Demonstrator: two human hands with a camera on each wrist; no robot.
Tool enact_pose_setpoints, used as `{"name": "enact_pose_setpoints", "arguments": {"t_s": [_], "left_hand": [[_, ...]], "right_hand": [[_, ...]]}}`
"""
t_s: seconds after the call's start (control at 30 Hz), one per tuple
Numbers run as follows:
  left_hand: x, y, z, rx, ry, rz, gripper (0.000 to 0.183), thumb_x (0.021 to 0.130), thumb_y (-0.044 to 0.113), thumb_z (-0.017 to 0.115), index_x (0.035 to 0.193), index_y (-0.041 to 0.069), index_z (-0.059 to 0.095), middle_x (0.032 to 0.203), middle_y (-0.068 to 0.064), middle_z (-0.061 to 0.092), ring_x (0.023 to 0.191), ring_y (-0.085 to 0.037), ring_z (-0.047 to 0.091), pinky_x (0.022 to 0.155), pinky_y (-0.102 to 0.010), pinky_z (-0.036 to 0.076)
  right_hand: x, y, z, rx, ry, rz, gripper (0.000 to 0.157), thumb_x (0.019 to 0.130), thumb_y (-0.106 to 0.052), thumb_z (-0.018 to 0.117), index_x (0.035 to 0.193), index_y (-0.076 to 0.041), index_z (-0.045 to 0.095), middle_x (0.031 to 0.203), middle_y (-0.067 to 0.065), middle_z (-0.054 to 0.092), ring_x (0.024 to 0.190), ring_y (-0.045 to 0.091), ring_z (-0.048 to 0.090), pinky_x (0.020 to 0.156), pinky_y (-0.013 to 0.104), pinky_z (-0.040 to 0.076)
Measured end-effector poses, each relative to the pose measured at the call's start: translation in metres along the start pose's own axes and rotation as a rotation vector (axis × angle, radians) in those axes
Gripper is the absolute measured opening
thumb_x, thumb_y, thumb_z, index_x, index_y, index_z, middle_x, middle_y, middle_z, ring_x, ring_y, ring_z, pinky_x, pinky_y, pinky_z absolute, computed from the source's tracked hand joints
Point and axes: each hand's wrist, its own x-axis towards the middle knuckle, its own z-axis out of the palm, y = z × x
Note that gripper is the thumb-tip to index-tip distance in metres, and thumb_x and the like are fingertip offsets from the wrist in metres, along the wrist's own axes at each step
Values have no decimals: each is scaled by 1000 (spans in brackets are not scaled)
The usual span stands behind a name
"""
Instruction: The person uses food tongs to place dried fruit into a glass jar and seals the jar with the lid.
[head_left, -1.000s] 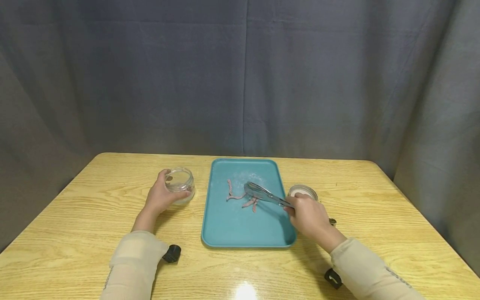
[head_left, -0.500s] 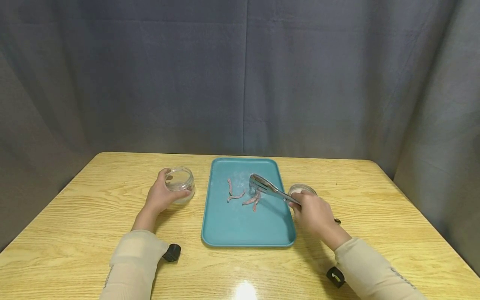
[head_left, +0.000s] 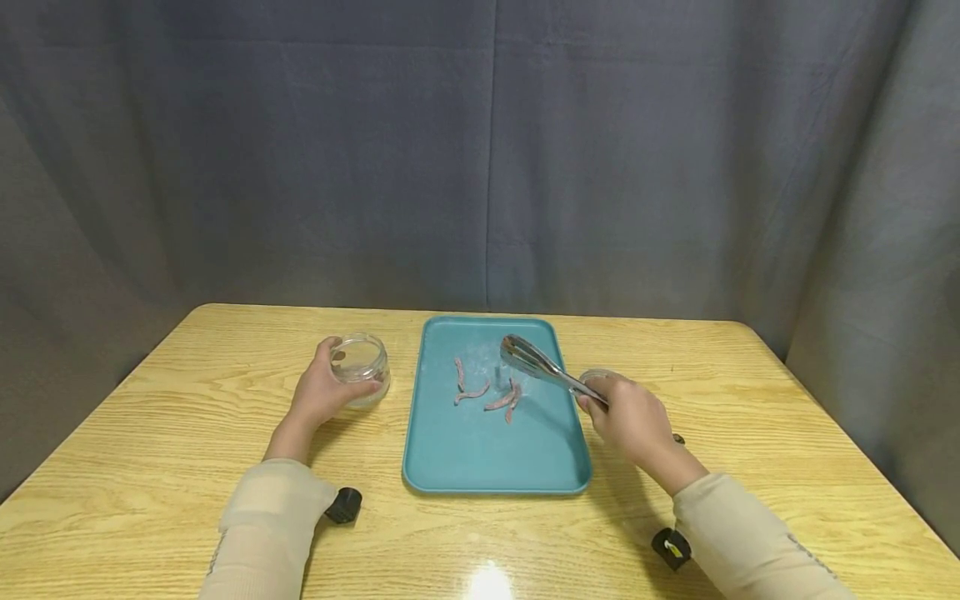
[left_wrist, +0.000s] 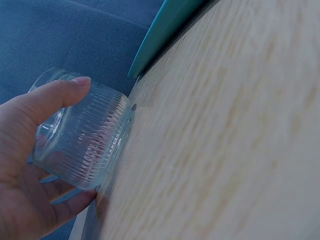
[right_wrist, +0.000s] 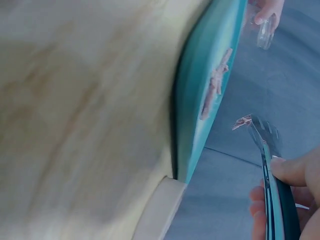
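Observation:
My left hand (head_left: 324, 392) holds a clear glass jar (head_left: 369, 379), thumb on one side and fingers on the other. In the left wrist view the ribbed jar (left_wrist: 95, 135) stands on the table, with something reddish blurred through its wall. My right hand (head_left: 633, 421) grips metal tongs (head_left: 542, 367), their heads raised above the teal tray (head_left: 495, 458). A small pinkish piece (right_wrist: 242, 122) shows at the tongs' tip in the right wrist view. Pink, powder-dusted strips lie on the tray in two clusters, a left bent strip (head_left: 471, 395) and a right group (head_left: 512, 400).
Behind my right hand a round glass container (head_left: 598, 374) is mostly hidden. White powder (head_left: 480, 354) dusts the tray's far half. The wooden table (head_left: 187, 433) ends at a grey curtain (head_left: 375, 167). Black blocks sit at both wrists, one near the left sleeve (head_left: 270, 517).
The tongs have lifted off the right group of strips and moved up and slightly right with my right hand. My left hand and its jar have not moved.

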Motion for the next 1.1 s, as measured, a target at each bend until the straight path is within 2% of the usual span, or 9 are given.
{"name": "enact_pose_setpoints", "arguments": {"t_s": [0.13, 0.23, 0.5, 0.77, 0.87, 1.1], "left_hand": [[1, 0, 0, 0, -2, 1, 97, 64, 34, 75, 135, 5, 15, 130, -25, 32, 113, -43, 32, 89, -51, 29], [1, 0, 0, 3, -1, 2, 97, 64, 34, 75, 134, 4, 16, 130, -25, 32, 113, -43, 33, 89, -51, 29], [0, 0, -1, -10, -4, 6, 97, 64, 33, 75, 135, 5, 15, 130, -24, 31, 113, -43, 32, 89, -52, 29], [0, -1, -1, -21, -6, 6, 97, 64, 32, 75, 135, 5, 15, 130, -25, 31, 113, -44, 32, 89, -51, 29], [0, -1, -1, -19, -5, 9, 97, 64, 32, 75, 135, 5, 15, 130, -25, 31, 113, -44, 32, 88, -52, 29], [1, -1, -1, -11, -3, 12, 97, 64, 33, 75, 135, 5, 15, 130, -25, 32, 113, -44, 32, 88, -52, 30]], "right_hand": [[5, -2, -5, 27, 8, -5, 4, 80, -17, 61, 78, -13, 61, 64, -1, 48, 50, 13, 38, 41, 28, 29], [8, -5, -8, 28, 13, -10, 6, 81, -17, 60, 79, -11, 62, 60, -2, 41, 48, 13, 36, 40, 28, 28], [23, -20, -19, 16, 41, -17, 11, 82, -18, 59, 89, -11, 64, 64, 0, 46, 50, 15, 39, 43, 29, 30], [36, -42, -31, 11, 30, -14, 26, 83, -21, 58, 105, -9, 62, 75, 2, 53, 57, 16, 44, 49, 30, 34], [39, -51, -33, 15, 47, -32, 27, 83, -22, 58, 105, -9, 62, 79, 3, 55, 60, 17, 48, 50, 31, 36], [49, -73, -32, 17, 92, -101, 18, 81, -22, 61, 94, -10, 65, 68, -1, 49, 54, 15, 45, 47, 31, 35]]}}
